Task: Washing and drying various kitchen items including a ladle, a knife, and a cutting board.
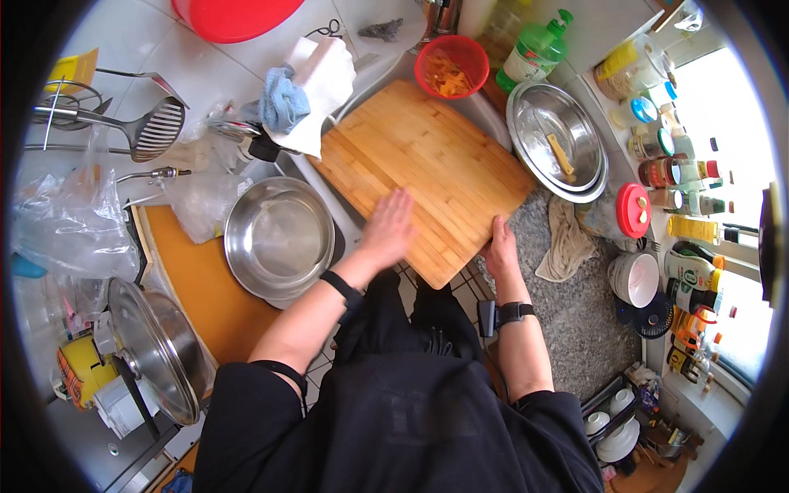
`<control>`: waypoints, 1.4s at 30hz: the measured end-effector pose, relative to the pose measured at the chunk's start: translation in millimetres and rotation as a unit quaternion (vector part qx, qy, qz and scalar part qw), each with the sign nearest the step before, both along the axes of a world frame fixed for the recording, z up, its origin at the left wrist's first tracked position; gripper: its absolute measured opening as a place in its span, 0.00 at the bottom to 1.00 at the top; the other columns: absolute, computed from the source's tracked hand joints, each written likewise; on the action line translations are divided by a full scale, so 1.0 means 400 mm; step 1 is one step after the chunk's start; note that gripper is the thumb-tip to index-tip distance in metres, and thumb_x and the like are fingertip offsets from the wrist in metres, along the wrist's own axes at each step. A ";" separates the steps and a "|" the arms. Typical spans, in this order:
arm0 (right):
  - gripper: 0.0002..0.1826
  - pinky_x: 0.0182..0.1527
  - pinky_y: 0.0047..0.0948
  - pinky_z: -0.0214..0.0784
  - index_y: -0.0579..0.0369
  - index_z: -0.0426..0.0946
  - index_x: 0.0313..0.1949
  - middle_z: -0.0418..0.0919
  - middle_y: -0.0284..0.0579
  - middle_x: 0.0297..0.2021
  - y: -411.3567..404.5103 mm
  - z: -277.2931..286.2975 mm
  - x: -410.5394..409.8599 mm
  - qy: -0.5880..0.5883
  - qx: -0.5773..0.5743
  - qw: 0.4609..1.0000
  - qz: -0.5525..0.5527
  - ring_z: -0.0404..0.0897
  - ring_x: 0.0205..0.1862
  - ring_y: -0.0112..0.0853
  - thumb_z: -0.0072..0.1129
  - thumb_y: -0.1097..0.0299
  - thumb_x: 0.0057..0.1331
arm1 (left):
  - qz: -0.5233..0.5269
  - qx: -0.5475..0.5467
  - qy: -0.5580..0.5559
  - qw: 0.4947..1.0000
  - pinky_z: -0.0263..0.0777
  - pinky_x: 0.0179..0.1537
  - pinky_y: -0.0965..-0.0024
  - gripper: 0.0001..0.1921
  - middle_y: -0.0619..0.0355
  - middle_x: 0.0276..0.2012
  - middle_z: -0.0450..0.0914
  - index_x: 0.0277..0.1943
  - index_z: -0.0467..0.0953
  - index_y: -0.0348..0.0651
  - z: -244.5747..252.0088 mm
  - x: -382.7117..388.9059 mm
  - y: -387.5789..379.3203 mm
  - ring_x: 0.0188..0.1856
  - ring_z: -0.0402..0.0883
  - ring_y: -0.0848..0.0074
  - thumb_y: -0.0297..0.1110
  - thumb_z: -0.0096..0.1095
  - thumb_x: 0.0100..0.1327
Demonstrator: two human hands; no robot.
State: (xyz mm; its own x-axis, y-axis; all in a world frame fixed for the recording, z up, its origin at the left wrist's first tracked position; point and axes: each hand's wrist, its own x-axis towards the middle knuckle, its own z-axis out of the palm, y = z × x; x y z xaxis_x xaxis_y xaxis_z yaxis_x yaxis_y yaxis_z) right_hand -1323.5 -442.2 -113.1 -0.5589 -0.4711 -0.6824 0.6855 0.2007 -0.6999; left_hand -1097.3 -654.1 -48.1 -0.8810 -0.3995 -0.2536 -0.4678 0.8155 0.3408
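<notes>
A wooden cutting board [425,166] lies tilted over the sink [345,231], hiding most of its basin. My right hand [502,249] grips the board's near right edge, with the thumb on top and the fingers underneath. Flat against the board's near left part is my left hand [389,228], slightly blurred, its fingers stretched out and holding nothing. To the left of this hand stands a round stainless steel basin [280,237]. Past the board's far edge, a red bowl [452,66] holds orange peelings. Stacked metal bowls [555,142] at the right contain a peeler with a yellowish handle [560,154].
A faucet draped with cloths [286,101] rises behind the sink. A green pump bottle [533,49] stands near the red bowl. On the grey stone counter [555,308] lies a beige rag [564,240]. Jars line the windowsill; a lidded pot [160,351] sits at left.
</notes>
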 end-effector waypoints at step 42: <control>0.24 0.34 0.36 0.93 0.69 0.74 0.67 0.89 0.57 0.54 -0.154 0.037 0.011 -0.017 -0.014 0.995 0.096 0.94 0.44 0.42 0.64 0.60 0.85 | 0.297 0.092 -0.091 0.946 0.42 0.90 0.47 0.40 0.40 0.92 0.49 0.89 0.53 0.32 -0.499 -0.092 -0.462 0.93 0.47 0.49 0.56 0.39 0.90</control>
